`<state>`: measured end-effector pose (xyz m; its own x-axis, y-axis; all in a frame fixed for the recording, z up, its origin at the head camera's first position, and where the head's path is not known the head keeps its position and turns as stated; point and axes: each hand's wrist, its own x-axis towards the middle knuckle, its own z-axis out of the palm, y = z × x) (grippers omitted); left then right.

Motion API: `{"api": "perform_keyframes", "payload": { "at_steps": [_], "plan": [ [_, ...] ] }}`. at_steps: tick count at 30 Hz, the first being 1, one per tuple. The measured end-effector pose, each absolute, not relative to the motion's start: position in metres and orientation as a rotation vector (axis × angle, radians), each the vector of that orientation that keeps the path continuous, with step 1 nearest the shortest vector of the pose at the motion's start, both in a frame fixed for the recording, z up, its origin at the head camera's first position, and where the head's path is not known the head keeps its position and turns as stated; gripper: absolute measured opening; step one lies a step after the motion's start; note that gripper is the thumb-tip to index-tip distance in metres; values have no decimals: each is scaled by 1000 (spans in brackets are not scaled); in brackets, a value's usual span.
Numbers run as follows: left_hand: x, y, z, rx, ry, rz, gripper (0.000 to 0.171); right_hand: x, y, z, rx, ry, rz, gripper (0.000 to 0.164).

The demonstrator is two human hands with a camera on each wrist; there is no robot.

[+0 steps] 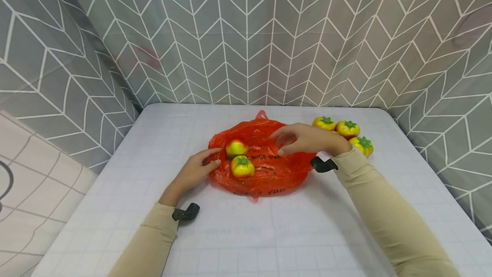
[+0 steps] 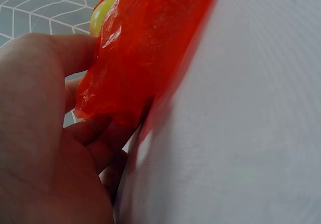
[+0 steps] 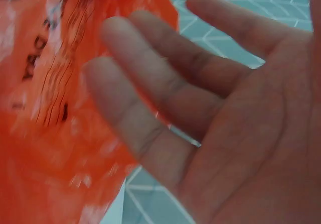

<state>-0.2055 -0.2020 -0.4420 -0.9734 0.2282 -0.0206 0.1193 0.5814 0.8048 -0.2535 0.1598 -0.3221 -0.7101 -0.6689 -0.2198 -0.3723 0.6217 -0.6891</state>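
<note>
A red plastic bag (image 1: 284,170) with dark lettering lies spread on the table, its mouth facing up. Two yellow-red round fruits with green leafy tops, tomato-like or persimmon-like, sit inside at its left: a rear fruit (image 1: 236,147) and a front fruit (image 1: 243,167). At the bag's left edge, my left hand (image 1: 194,170) holds the plastic; in the left wrist view the thumb lies on one side and fingers on the other. My right hand (image 1: 303,139) hovers over the bag's right part, its fingers spread and loosely bent, with nothing in them.
Several more such fruits (image 1: 347,129) stand in a group at the table's back right, beyond my right wrist. The white table (image 1: 230,234) meets a grey chevron-patterned curtain (image 1: 246,37) at the back. A dark wrist strap (image 1: 186,213) sits on each wrist.
</note>
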Motion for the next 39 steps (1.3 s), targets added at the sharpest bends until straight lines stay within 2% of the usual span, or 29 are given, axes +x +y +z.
{"api": "perform_keyframes", "payload": {
  "at_steps": [19, 32, 39],
  "plan": [
    [-205, -202, -442, 282, 2675, 1358, 47, -266, 99, -337, -1031, 2188, -803, 57],
    [-207, -204, -443, 291, 2686, 1343, 48, -270, 77, -347, -895, 2072, -745, 60],
    [-207, -204, -444, 304, 2685, 1352, 48, -272, 68, -354, -985, 2087, -674, 66]
  ]
}}
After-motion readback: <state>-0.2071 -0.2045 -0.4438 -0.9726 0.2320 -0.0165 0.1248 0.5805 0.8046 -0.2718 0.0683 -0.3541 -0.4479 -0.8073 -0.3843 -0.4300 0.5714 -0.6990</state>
